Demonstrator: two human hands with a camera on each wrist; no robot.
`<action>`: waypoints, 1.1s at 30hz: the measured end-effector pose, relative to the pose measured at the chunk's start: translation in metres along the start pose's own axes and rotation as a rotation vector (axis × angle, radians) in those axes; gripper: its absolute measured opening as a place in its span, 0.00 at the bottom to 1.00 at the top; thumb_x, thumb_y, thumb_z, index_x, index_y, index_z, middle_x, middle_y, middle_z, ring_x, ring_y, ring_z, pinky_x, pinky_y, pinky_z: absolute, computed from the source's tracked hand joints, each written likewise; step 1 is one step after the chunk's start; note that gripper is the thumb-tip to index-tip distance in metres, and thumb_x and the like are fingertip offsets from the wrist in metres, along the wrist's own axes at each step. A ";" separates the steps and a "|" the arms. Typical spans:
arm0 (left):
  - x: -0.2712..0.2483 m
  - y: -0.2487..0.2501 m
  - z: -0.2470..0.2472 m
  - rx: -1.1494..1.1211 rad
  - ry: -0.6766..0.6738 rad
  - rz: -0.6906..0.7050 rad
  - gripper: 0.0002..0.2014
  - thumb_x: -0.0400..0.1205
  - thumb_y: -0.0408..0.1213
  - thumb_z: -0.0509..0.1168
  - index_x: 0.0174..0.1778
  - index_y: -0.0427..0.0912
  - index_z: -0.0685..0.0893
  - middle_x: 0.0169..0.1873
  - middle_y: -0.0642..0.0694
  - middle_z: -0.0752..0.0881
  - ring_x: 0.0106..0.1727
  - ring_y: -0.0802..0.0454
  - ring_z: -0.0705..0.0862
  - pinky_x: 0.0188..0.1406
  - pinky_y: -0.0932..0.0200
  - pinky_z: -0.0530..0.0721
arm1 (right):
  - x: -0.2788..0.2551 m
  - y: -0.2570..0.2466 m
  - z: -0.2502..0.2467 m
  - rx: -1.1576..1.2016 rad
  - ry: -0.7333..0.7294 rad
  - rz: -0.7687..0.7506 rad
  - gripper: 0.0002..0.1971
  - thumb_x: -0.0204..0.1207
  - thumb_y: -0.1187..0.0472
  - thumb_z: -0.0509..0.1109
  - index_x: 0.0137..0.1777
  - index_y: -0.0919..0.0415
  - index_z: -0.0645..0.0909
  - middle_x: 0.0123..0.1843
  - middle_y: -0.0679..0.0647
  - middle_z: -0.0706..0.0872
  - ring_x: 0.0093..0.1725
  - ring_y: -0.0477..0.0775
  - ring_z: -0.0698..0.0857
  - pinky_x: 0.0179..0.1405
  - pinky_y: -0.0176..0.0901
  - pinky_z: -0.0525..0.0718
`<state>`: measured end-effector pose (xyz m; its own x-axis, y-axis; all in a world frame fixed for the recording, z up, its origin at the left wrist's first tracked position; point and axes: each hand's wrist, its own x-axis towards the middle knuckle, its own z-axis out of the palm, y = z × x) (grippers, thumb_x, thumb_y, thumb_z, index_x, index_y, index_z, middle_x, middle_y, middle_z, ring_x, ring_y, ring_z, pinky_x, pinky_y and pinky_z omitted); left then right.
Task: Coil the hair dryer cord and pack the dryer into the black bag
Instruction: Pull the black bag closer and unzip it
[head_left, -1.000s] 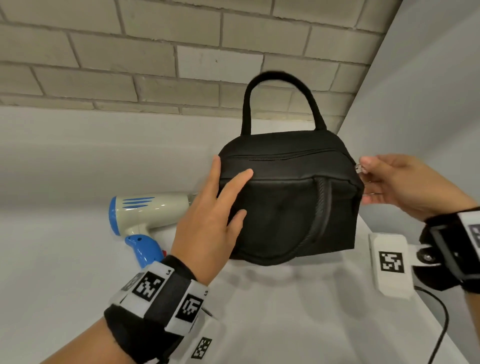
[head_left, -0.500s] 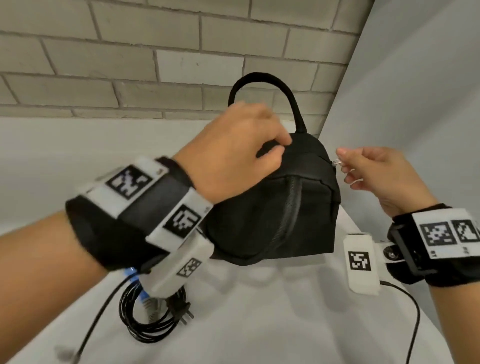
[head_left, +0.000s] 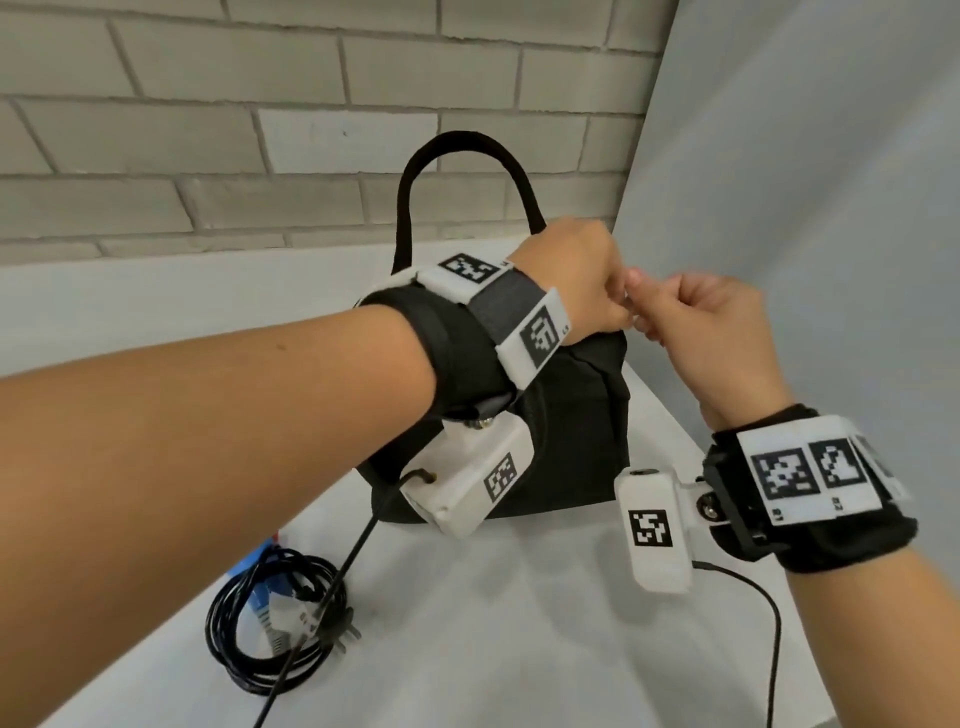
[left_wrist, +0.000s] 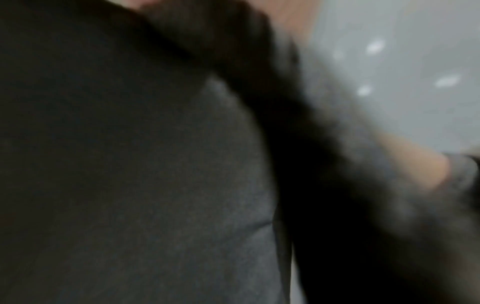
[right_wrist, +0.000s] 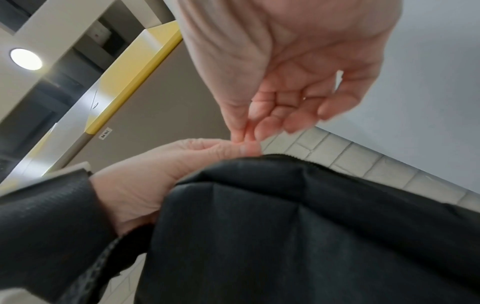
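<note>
The black bag (head_left: 571, 431) stands upright on the white table (head_left: 519, 639), its handle (head_left: 410, 187) up. My left hand (head_left: 571, 280) grips the bag's top right corner (right_wrist: 311, 216). My right hand (head_left: 641, 306) is right beside it, and its thumb and forefinger (right_wrist: 245, 133) pinch at the end of the zipper (right_wrist: 288, 157); the pull itself is hidden. The coiled black cord (head_left: 249, 649) with its plug (head_left: 345, 631) lies at front left. Only a blue bit of the dryer (head_left: 260, 564) shows under my left forearm. The left wrist view is filled by blurred dark bag fabric (left_wrist: 130, 164).
A brick wall (head_left: 311, 130) runs behind the table and a grey panel (head_left: 805, 208) closes the right side, close to the bag. Thin black camera cables (head_left: 774, 639) hang from both wrists over the table front.
My left hand went from the bag's front face to its top right corner. My right hand rose and now meets the left at the zipper end. The coiled cord has come into view.
</note>
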<state>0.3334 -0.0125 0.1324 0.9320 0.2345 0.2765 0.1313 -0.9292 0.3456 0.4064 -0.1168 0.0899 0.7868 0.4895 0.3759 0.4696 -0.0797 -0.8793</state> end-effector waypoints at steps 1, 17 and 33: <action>-0.001 -0.003 0.000 -0.024 0.011 0.001 0.11 0.75 0.42 0.67 0.43 0.38 0.87 0.31 0.49 0.79 0.37 0.55 0.76 0.34 0.68 0.72 | -0.003 0.001 0.000 0.043 -0.045 0.011 0.14 0.73 0.52 0.68 0.27 0.55 0.78 0.27 0.50 0.81 0.28 0.39 0.79 0.36 0.32 0.79; 0.001 -0.015 -0.018 -0.129 -0.102 -0.036 0.03 0.75 0.31 0.68 0.41 0.35 0.84 0.30 0.44 0.84 0.26 0.60 0.81 0.25 0.76 0.79 | -0.015 0.033 0.007 -0.187 -0.298 -0.110 0.10 0.68 0.60 0.74 0.32 0.59 0.75 0.33 0.64 0.82 0.34 0.60 0.79 0.37 0.45 0.78; 0.006 -0.022 -0.024 0.109 -0.049 0.185 0.06 0.77 0.30 0.63 0.46 0.34 0.84 0.42 0.37 0.86 0.40 0.49 0.79 0.45 0.57 0.81 | 0.002 0.040 -0.008 0.302 -0.617 0.133 0.35 0.55 0.28 0.69 0.55 0.53 0.83 0.53 0.51 0.87 0.54 0.50 0.83 0.49 0.43 0.81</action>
<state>0.3283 0.0160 0.1477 0.9585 0.0457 0.2815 -0.0099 -0.9811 0.1933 0.4301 -0.1259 0.0585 0.4169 0.9031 0.1030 0.1824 0.0279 -0.9828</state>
